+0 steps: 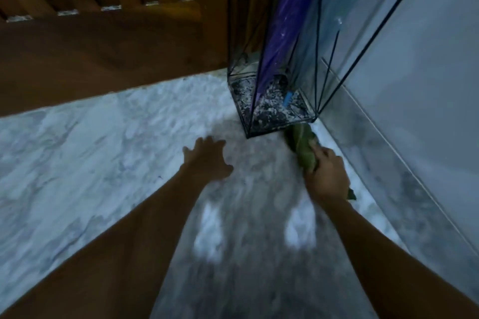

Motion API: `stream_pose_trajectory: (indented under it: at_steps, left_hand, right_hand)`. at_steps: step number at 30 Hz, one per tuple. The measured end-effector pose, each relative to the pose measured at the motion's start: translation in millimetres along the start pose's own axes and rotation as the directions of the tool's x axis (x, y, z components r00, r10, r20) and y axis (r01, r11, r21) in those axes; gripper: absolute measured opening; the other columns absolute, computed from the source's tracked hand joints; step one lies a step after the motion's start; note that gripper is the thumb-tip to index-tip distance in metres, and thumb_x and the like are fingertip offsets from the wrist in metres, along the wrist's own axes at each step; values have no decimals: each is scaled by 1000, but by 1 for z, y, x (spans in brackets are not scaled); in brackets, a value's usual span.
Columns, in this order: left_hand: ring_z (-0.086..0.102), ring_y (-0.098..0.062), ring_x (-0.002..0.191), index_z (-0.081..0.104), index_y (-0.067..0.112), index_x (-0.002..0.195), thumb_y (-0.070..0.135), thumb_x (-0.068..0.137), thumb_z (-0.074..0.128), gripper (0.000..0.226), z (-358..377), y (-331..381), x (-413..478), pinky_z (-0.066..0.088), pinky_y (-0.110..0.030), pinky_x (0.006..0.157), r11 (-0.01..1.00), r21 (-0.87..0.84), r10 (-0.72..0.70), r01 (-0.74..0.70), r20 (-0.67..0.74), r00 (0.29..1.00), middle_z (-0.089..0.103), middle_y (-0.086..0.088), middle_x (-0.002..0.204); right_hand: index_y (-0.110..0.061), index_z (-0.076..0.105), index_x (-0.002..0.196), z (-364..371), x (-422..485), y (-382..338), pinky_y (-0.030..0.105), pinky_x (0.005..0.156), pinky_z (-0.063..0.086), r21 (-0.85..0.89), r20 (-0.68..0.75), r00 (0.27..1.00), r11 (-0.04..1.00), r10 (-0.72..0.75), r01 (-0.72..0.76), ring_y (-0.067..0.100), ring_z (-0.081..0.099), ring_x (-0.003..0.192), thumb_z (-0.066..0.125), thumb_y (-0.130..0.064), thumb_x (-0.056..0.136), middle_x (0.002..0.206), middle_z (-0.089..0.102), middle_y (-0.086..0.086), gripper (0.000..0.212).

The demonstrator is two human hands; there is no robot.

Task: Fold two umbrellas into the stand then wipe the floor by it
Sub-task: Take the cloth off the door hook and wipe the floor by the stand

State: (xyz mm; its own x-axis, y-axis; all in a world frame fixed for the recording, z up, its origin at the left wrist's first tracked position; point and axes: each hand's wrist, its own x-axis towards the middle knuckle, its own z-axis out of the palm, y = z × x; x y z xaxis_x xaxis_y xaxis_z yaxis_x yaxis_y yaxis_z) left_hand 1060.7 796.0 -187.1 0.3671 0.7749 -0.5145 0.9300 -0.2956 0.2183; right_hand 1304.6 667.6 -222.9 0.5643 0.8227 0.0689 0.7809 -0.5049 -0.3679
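Observation:
A black wire umbrella stand stands in the corner on the marble floor. Inside it lean a folded purple umbrella and a clear bluish umbrella with a blue tip at the base. My right hand grips a green cloth and holds it against the floor at the stand's near right corner. My left hand hovers with spread fingers over the floor, just left of the stand's front corner, holding nothing.
A dark wooden door with slats runs along the far left behind the floor. A pale wall with a grey skirting closes off the right side. Two bright reflections lie on the floor between my forearms.

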Motion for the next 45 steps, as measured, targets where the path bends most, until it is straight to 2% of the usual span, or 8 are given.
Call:
stream_pose_trajectory:
  at_steps: [10, 13, 17, 22, 26, 30, 36, 45]
  left_hand:
    - [5, -28, 151, 27, 38, 151, 57, 87, 57, 73, 15, 4, 0, 23, -52, 117, 999, -36, 18, -17, 36, 999, 1, -8, 164]
    - [23, -31, 146, 44, 33, 143, 51, 89, 59, 59, 12, 1, 1, 31, -46, 115, 990, -137, 39, -33, 42, 998, 23, -14, 159]
    - [60, -22, 107, 61, 20, 100, 27, 92, 58, 11, -2, -9, -14, 48, -31, 89, 950, -285, 136, -125, 18, 991, 64, -5, 111]
    - [65, -24, 89, 44, 18, 120, 29, 90, 65, 38, -34, -12, -50, 53, -34, 74, 585, -807, -65, -88, -155, 986, 61, -7, 103]
    - [70, -25, 81, 54, 7, 123, 28, 91, 67, 41, -108, -1, -90, 61, -41, 77, 196, -974, -30, -110, -118, 993, 73, -12, 97]
    - [70, -20, 78, 68, 8, 108, 15, 96, 57, 18, -202, 17, -143, 60, -36, 69, 180, -945, -25, -274, -282, 959, 75, -9, 91]
    - [70, -28, 88, 71, 12, 102, 22, 93, 60, 18, -384, 49, -273, 59, -33, 74, 256, -923, -69, -288, -315, 947, 75, -10, 96]
    - [74, -12, 84, 75, 27, 97, 44, 92, 60, 23, -735, 71, -552, 60, -31, 73, 412, -844, -110, -344, -421, 900, 78, 4, 94]
  right_hand:
    - [-16, 58, 132, 11, -6, -13, 42, 80, 50, 53, -11, 990, 989, 140, -140, 36, 58, 96, 55, -24, 90, 118, 63, 18, 43]
    - [-19, 59, 136, 26, -37, -56, 36, 79, 46, 128, 109, 991, 990, -80, 66, 35, 58, 98, 63, -11, 88, 119, 64, 15, 49]
    - [-16, 67, 117, 34, -56, -108, 27, 71, 37, 256, 315, 928, 959, -198, 118, 29, 63, 92, 55, -20, 99, 105, 66, 10, 22]
    - [-16, 72, 113, -23, -46, -145, 20, 70, 47, 678, 262, 931, 735, -254, 9, 13, 63, 79, 68, -19, 93, 86, 69, 1, 21]
    - [-26, 67, 110, -99, -18, -185, 5, 66, 44, 778, 144, 930, 619, -339, 106, -10, 63, 72, 69, -10, 90, 82, 67, -18, 25]
    - [-29, 64, 117, -195, 0, -233, 10, 77, 49, 795, 138, 899, 587, -416, 150, -6, 64, 91, 68, -18, 90, 99, 69, -18, 30]
    - [-33, 58, 127, -411, 15, -336, 31, 91, 54, 876, 224, 846, 480, -485, 43, 3, 68, 102, 62, -74, 76, 112, 71, -11, 66]
    - [-33, 65, 104, -781, 3, -555, 22, 73, 56, 864, 220, 754, 482, -619, 143, 4, 72, 86, 55, -33, 101, 96, 75, -10, 11]
